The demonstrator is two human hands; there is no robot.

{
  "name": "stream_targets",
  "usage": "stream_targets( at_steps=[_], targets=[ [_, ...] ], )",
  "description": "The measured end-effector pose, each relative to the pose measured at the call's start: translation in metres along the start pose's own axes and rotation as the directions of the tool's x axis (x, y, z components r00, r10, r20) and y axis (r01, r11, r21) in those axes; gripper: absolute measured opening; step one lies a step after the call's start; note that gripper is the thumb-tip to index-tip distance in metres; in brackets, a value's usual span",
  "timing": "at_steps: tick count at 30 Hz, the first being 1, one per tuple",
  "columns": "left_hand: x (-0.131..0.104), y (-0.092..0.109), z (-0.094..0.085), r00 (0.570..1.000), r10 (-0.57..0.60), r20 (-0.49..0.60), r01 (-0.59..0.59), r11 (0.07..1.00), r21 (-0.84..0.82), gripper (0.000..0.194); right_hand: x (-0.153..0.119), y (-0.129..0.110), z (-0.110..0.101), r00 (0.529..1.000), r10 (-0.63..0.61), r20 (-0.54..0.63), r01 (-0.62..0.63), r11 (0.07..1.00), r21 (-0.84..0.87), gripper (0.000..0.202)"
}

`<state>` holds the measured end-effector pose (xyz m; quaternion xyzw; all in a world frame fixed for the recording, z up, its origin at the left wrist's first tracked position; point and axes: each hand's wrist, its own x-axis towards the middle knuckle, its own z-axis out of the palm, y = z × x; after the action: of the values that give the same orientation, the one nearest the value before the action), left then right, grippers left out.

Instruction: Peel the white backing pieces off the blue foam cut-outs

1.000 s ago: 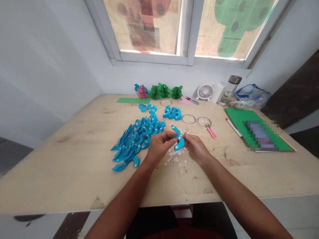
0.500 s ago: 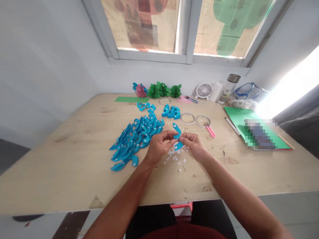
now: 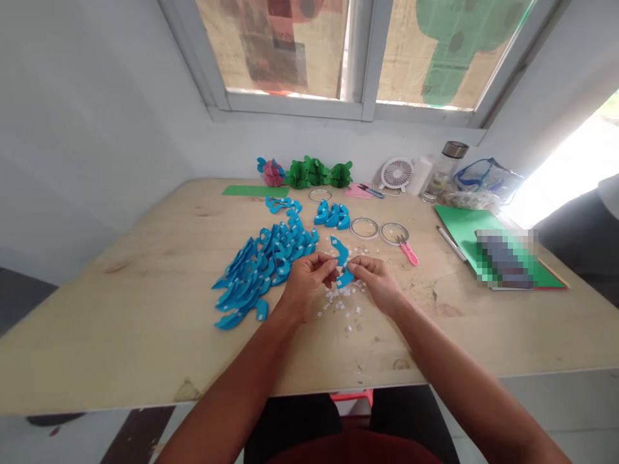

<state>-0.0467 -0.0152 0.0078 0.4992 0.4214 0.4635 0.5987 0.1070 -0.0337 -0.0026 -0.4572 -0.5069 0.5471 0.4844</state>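
Between my two hands is a curved blue paper piece (image 3: 344,278) with small white squares on it. My left hand (image 3: 309,277) pinches its left side, and my right hand (image 3: 371,277) grips its right edge with thumb and fingers. Small white paper bits (image 3: 341,303) lie scattered on the table under and around the hands. To the left of my left hand spreads a big heap of similar blue paper pieces (image 3: 261,270), many bearing white squares. Beyond the hands stands a small group of blue pieces (image 3: 332,216).
Two tape rolls (image 3: 364,229) lie right of centre, with pink-handled snips (image 3: 409,251) against one. A green folder (image 3: 469,225) and a pen (image 3: 451,243) lie at the right. Along the wall stand green paper figures (image 3: 315,173), a white fan (image 3: 397,174) and a glass bottle (image 3: 442,173).
The held blue piece has shifted slightly left and turned, showing more of its curve. My left fingers have changed their pinch on it; my right hand stays nearly in place.
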Motion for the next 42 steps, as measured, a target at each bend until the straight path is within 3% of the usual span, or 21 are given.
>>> stream_targets(
  at_steps=[6, 9, 12, 14, 18, 20, 22, 31, 36, 42],
  targets=[
    [0.003, -0.002, -0.002, 0.996, 0.030, -0.087, -0.033, 0.999, -0.040, 0.022, -0.001, 0.001, 0.002, 0.997, 0.020, 0.076, -0.021, 1.000, 0.006, 0.024],
    [0.002, -0.002, 0.001, 0.991, 0.056, -0.124, -0.061, 0.998, -0.035, 0.025, 0.001, 0.003, 0.002, 0.999, 0.025, 0.023, -0.026, 0.999, 0.031, 0.024],
    [-0.001, 0.002, 0.001, 0.964, 0.206, -0.169, -0.188, 0.975, 0.116, 0.025, 0.003, 0.004, 0.001, 0.998, 0.035, -0.061, -0.031, 0.997, 0.068, 0.024],
    [-0.003, 0.004, 0.001, 0.938, 0.337, -0.084, -0.297, 0.904, 0.306, 0.018, 0.004, 0.004, 0.000, 0.993, 0.044, -0.110, -0.033, 0.995, 0.096, 0.023],
    [-0.006, 0.005, 0.001, 0.857, 0.467, 0.217, -0.504, 0.675, 0.539, 0.017, 0.005, 0.004, 0.000, 0.990, 0.053, -0.134, -0.031, 0.986, 0.164, 0.021],
    [-0.007, 0.003, 0.003, 0.822, 0.493, 0.285, -0.558, 0.600, 0.573, 0.021, 0.005, 0.005, 0.000, 0.991, 0.050, -0.124, -0.025, 0.980, 0.199, 0.022],
    [-0.007, 0.002, 0.003, 0.820, 0.497, 0.286, -0.558, 0.580, 0.593, 0.020, 0.004, 0.005, 0.000, 0.993, 0.044, -0.110, -0.020, 0.977, 0.210, 0.023],
    [-0.006, 0.006, 0.001, 0.948, 0.283, 0.148, -0.320, 0.834, 0.449, 0.018, 0.003, 0.000, 0.001, 0.997, -0.032, -0.066, 0.041, 0.990, 0.139, 0.029],
    [-0.003, 0.005, -0.001, 0.970, 0.191, 0.152, -0.229, 0.928, 0.294, 0.022, 0.000, 0.000, -0.001, 0.998, -0.047, -0.053, 0.052, 0.995, 0.084, 0.026],
    [-0.002, 0.008, -0.004, 0.984, 0.097, 0.149, -0.130, 0.965, 0.230, 0.022, -0.001, -0.004, 0.001, 0.997, -0.069, -0.034, 0.071, 0.996, 0.047, 0.026]
  ],
)
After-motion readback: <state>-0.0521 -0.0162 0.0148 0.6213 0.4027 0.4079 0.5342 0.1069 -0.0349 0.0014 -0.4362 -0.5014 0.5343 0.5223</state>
